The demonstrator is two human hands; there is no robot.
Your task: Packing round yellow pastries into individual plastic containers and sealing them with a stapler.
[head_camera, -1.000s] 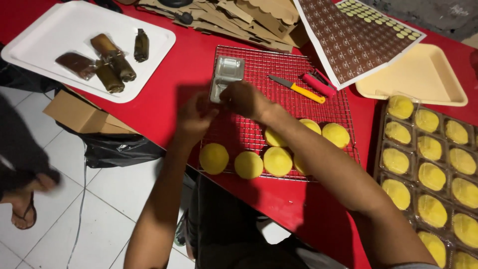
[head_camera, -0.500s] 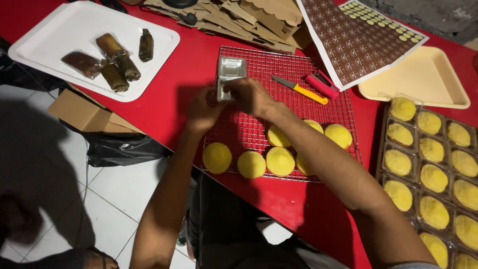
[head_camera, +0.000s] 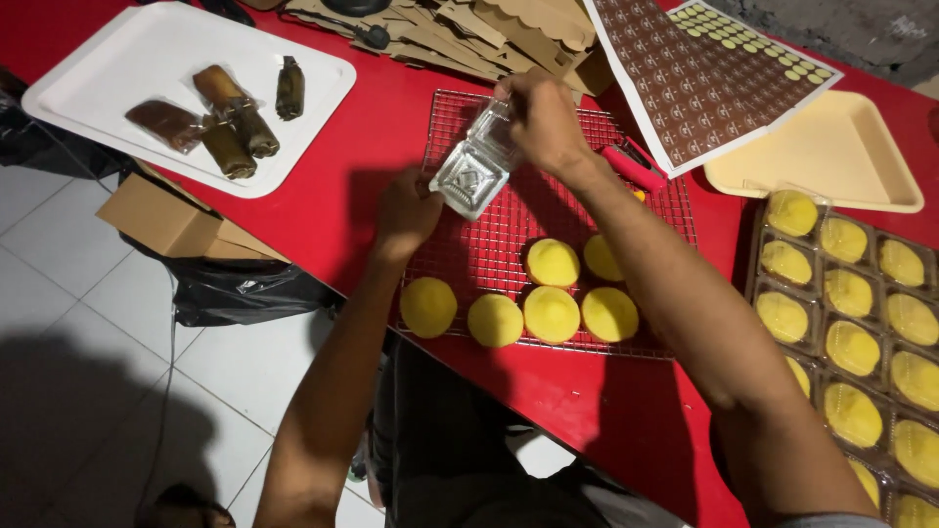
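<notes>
Clear glossy plastic container (head_camera: 476,168), metal wire rack (head_camera: 489,249), seemingly glossy red tabletop (head_camera: 372,127)

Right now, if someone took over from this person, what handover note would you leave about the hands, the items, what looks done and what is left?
Right hand grips the small clear plastic clamshell container by its top, lifted and tilted over the metal wire cooling rack.
Left hand touches the container's lower edge.
Six round yellow cakes lie loose on the rack's near side.
Done: many yellow cakes sit in clear packs at right.
Left: the six loose cakes are unpacked.
</notes>
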